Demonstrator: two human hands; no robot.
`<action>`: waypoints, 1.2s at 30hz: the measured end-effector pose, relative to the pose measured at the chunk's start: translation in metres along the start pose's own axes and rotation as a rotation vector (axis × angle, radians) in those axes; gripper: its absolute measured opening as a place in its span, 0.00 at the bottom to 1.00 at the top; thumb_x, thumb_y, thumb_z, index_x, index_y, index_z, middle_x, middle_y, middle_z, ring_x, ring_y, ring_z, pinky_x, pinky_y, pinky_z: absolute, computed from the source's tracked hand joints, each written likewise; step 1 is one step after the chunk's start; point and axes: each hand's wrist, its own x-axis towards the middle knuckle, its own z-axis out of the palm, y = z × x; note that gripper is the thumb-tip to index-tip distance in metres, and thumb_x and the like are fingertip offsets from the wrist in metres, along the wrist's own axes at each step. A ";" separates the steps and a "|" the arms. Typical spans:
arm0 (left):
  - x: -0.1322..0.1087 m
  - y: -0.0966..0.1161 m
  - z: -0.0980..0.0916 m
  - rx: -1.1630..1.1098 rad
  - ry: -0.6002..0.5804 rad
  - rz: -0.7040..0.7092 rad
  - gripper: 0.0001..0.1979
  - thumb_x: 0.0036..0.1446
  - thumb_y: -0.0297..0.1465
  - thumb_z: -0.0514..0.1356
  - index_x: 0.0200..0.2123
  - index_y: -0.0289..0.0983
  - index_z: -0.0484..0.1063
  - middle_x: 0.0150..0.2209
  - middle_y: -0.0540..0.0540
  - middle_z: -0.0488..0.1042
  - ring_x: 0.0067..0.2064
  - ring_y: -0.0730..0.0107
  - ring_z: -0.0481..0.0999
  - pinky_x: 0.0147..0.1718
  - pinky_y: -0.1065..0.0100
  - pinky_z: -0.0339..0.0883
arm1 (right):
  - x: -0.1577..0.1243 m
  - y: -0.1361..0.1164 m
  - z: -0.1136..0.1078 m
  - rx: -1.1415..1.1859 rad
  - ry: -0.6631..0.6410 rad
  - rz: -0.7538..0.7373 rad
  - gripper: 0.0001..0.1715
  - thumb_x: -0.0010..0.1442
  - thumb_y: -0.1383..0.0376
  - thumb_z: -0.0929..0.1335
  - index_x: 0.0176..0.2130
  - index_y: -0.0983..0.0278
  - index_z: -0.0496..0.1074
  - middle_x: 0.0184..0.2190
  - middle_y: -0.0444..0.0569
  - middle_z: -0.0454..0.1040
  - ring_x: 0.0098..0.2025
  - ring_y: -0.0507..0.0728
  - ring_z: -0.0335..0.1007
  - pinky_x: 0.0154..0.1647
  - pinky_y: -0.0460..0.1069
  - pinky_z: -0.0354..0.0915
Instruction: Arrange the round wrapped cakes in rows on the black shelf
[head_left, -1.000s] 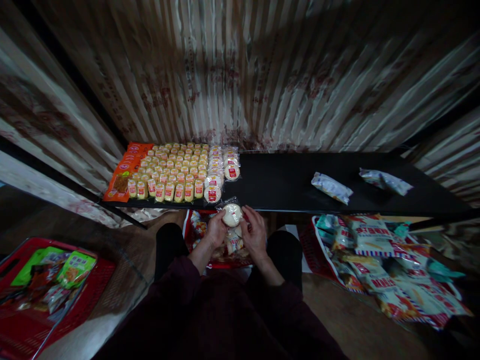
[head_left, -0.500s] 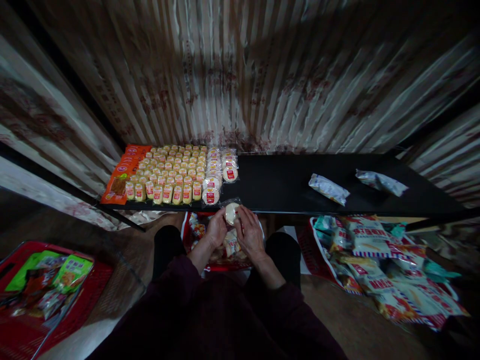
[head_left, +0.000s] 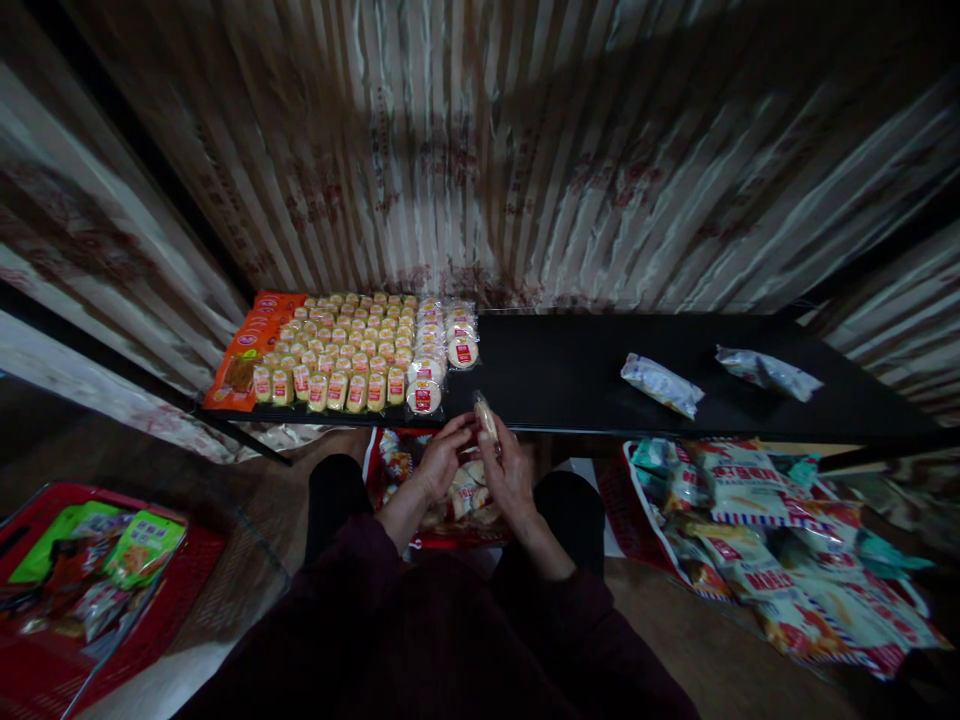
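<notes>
On the shelf [head_left: 551, 375] I see pouches [head_left: 247, 355] at the left end, then cakes [head_left: 337, 365], then discs [head_left: 462, 352], with two packets [head_left: 661, 385] well to their right. Nearer lie a left basket [head_left: 187, 570], a middle basket [head_left: 369, 462] and a right basket [head_left: 624, 505].

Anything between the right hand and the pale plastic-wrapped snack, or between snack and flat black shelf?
Nothing visible. The right hand holds the slim-looking pale snack in clear plastic; the left hand is beside it, not ahead, and the flat black shelf lies just beyond.
</notes>
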 end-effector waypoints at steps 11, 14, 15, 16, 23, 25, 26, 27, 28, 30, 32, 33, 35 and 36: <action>0.009 -0.003 0.000 0.132 0.139 0.088 0.21 0.41 0.26 0.65 0.43 0.40 0.75 0.44 0.44 0.75 0.39 0.67 0.73 0.43 0.64 0.64 | 0.009 0.015 0.006 0.335 0.139 0.331 0.31 0.59 0.51 0.62 0.57 0.62 0.62 0.49 0.54 0.73 0.46 0.60 0.71 0.45 0.55 0.68; 0.012 -0.001 -0.003 0.165 0.141 0.107 0.21 0.41 0.25 0.64 0.43 0.39 0.75 0.41 0.45 0.76 0.35 0.69 0.72 0.41 0.64 0.64 | 0.011 0.026 0.011 0.325 0.175 0.280 0.33 0.59 0.51 0.62 0.59 0.63 0.60 0.46 0.54 0.75 0.43 0.59 0.73 0.41 0.55 0.69; 0.013 -0.001 -0.004 0.175 0.145 0.110 0.21 0.41 0.25 0.64 0.43 0.39 0.75 0.39 0.45 0.77 0.33 0.70 0.72 0.41 0.65 0.64 | 0.012 0.031 0.013 0.309 0.174 0.250 0.32 0.59 0.51 0.62 0.58 0.63 0.60 0.45 0.54 0.75 0.42 0.59 0.73 0.41 0.55 0.69; 0.014 -0.001 -0.006 0.183 0.156 0.113 0.22 0.41 0.25 0.63 0.44 0.39 0.75 0.36 0.46 0.77 0.32 0.70 0.71 0.40 0.65 0.64 | 0.013 0.035 0.015 0.287 0.171 0.225 0.32 0.59 0.51 0.61 0.58 0.63 0.60 0.46 0.54 0.75 0.43 0.59 0.73 0.42 0.55 0.69; 0.028 -0.005 -0.011 0.205 0.264 0.143 0.23 0.41 0.24 0.62 0.45 0.41 0.75 0.32 0.49 0.75 0.34 0.70 0.72 0.45 0.64 0.63 | 0.034 0.053 0.020 0.025 0.229 0.173 0.28 0.59 0.52 0.61 0.52 0.65 0.69 0.46 0.58 0.72 0.48 0.61 0.68 0.50 0.59 0.63; 0.034 -0.004 -0.011 0.222 0.271 0.158 0.23 0.41 0.23 0.62 0.44 0.41 0.75 0.35 0.48 0.76 0.37 0.68 0.72 0.48 0.63 0.61 | 0.041 0.057 0.021 -0.015 0.230 0.154 0.26 0.59 0.53 0.60 0.50 0.65 0.70 0.45 0.58 0.72 0.47 0.62 0.67 0.51 0.60 0.63; 0.037 -0.003 -0.011 0.234 0.274 0.172 0.22 0.41 0.22 0.62 0.43 0.41 0.76 0.36 0.48 0.76 0.39 0.67 0.72 0.50 0.62 0.60 | 0.045 0.059 0.021 -0.027 0.227 0.147 0.26 0.59 0.54 0.60 0.50 0.66 0.70 0.44 0.58 0.72 0.47 0.62 0.67 0.51 0.61 0.62; 0.040 -0.003 -0.010 0.248 0.282 0.189 0.22 0.41 0.22 0.62 0.43 0.41 0.76 0.37 0.47 0.76 0.41 0.66 0.72 0.51 0.62 0.59 | 0.048 0.061 0.022 -0.033 0.221 0.142 0.26 0.59 0.55 0.59 0.50 0.66 0.70 0.44 0.59 0.72 0.47 0.62 0.67 0.51 0.61 0.62; 0.043 -0.002 -0.010 0.260 0.289 0.204 0.22 0.40 0.22 0.62 0.42 0.41 0.76 0.37 0.47 0.76 0.42 0.65 0.71 0.52 0.61 0.59 | 0.051 0.063 0.022 -0.031 0.218 0.139 0.27 0.59 0.55 0.60 0.51 0.67 0.70 0.45 0.59 0.71 0.47 0.62 0.67 0.51 0.61 0.62; 0.048 0.001 -0.009 0.267 0.304 0.226 0.22 0.39 0.21 0.63 0.41 0.41 0.76 0.37 0.47 0.76 0.44 0.64 0.71 0.53 0.60 0.57 | 0.057 0.066 0.024 -0.001 0.216 0.134 0.28 0.58 0.56 0.60 0.53 0.68 0.67 0.46 0.60 0.71 0.47 0.62 0.68 0.51 0.61 0.63; 0.052 0.003 -0.007 0.259 0.316 0.238 0.22 0.39 0.20 0.63 0.40 0.41 0.77 0.38 0.47 0.76 0.45 0.62 0.71 0.54 0.58 0.57 | 0.062 0.068 0.026 0.041 0.220 0.133 0.28 0.57 0.57 0.61 0.54 0.68 0.65 0.47 0.59 0.71 0.47 0.61 0.68 0.51 0.61 0.63; 0.054 0.003 -0.006 0.254 0.321 0.243 0.21 0.38 0.19 0.63 0.39 0.41 0.77 0.38 0.46 0.75 0.45 0.62 0.70 0.54 0.57 0.56 | 0.064 0.069 0.027 0.056 0.222 0.135 0.29 0.57 0.58 0.62 0.54 0.67 0.64 0.47 0.59 0.71 0.47 0.61 0.68 0.51 0.61 0.63; 0.057 0.005 -0.004 0.252 0.334 0.260 0.21 0.38 0.19 0.63 0.38 0.41 0.77 0.39 0.46 0.75 0.46 0.61 0.70 0.54 0.57 0.56 | 0.069 0.071 0.029 0.071 0.225 0.141 0.28 0.56 0.58 0.62 0.54 0.68 0.65 0.47 0.59 0.72 0.47 0.61 0.69 0.51 0.61 0.63; 0.058 0.005 -0.003 0.260 0.337 0.271 0.21 0.38 0.19 0.63 0.38 0.41 0.77 0.40 0.46 0.75 0.47 0.60 0.70 0.54 0.57 0.56 | 0.071 0.072 0.030 0.075 0.226 0.142 0.27 0.56 0.58 0.62 0.53 0.67 0.65 0.47 0.59 0.72 0.47 0.61 0.69 0.51 0.61 0.63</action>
